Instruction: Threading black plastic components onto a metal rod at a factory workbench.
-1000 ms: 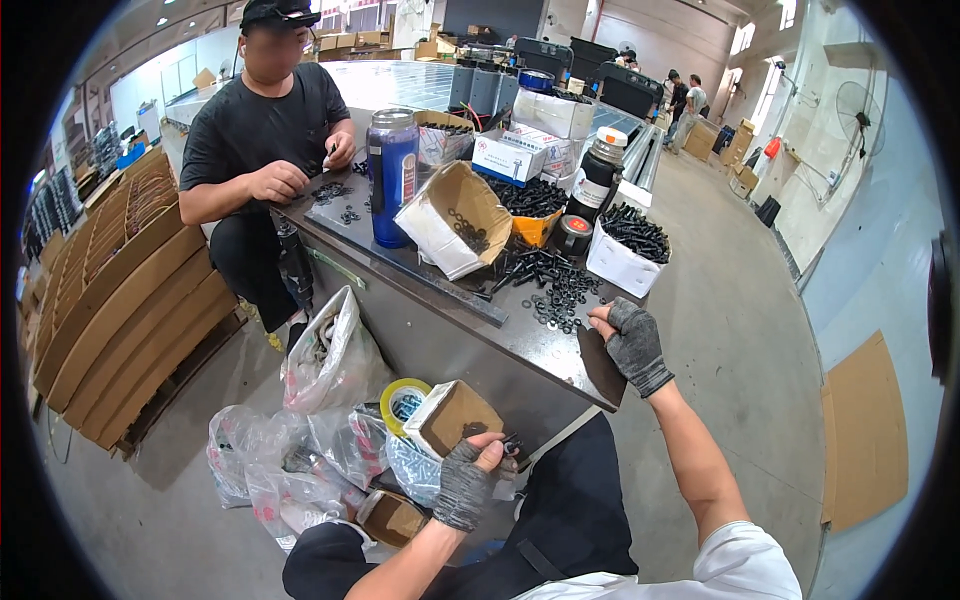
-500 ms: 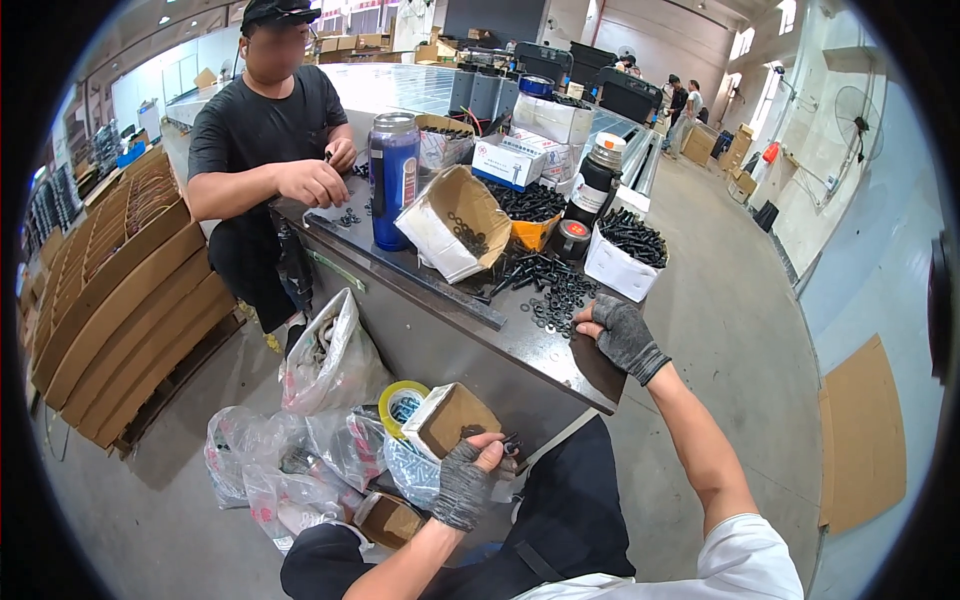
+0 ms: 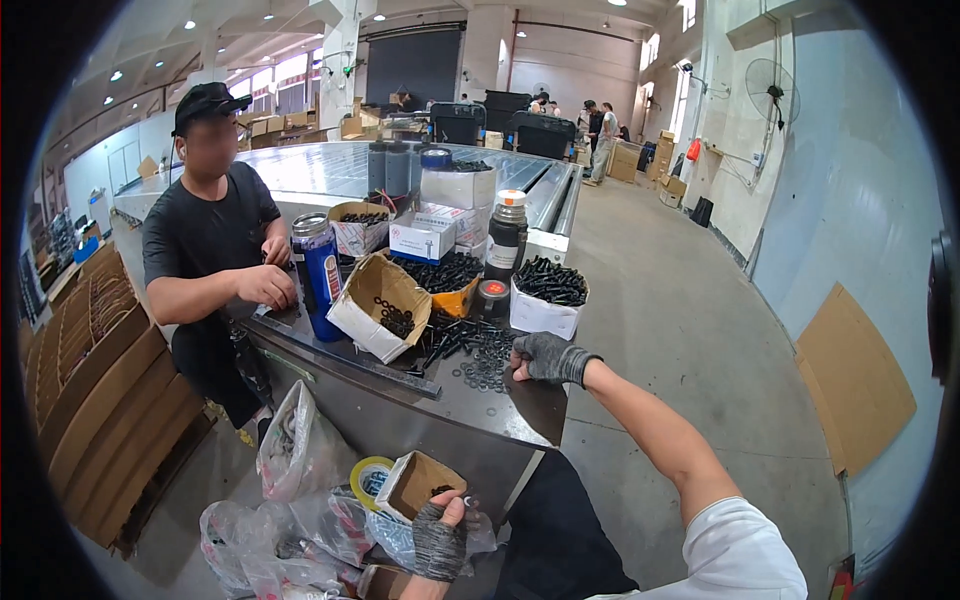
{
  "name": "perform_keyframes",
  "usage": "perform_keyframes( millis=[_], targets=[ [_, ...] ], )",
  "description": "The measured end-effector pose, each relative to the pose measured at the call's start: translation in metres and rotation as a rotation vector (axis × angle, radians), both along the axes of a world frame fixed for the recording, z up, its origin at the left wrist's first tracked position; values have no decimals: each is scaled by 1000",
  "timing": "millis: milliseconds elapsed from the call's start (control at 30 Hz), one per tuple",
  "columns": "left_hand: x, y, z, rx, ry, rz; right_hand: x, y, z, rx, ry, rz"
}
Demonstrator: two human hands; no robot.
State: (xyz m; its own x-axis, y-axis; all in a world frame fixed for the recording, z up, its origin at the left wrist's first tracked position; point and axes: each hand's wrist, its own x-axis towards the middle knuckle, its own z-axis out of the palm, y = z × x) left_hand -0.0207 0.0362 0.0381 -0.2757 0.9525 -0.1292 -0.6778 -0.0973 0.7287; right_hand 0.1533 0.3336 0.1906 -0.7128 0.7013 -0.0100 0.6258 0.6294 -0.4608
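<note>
Right hand (image 3: pixel 550 358) is lowered to the worktop (image 3: pixel 520 415), fingers curved downward beside loose washers (image 3: pixel 487 370); whether anything is pinched cannot be told. Left hand (image 3: pixel 441 538) is held low, near an open carton (image 3: pixel 405 484) beneath worktop level, and a small part (image 3: pixel 470 502), too small to be identified, seems pinched between thumb and finger. Both are covered by fingerless gloves, by which the fingertips are left bare, probably for a finer grip. Washers are spread nearly flat, so single ones can presumably be separated easily, just beside loose black bolts (image 3: pixel 450 336). More bolts are contained by a white box (image 3: pixel 545 317), stood within easy reach of the right arm.
</note>
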Motion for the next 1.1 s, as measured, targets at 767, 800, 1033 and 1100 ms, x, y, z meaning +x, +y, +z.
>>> perform_keyframes(
  millis=[767,800,1033,1100],
  targets=[
    [-3,-6,16,-36,-58,-67,-17,-204,-35,19,585,35],
    [-2,-6,16,-27,-81,-72,-24,-209,-48,-17,638,-9],
    [-6,-10,8,-39,-71,13,-47,-231,-85,-275,765,-162],
    [-6,-9,6,-48,-58,28,-50,-232,-93,-316,786,-177]
  ],
)
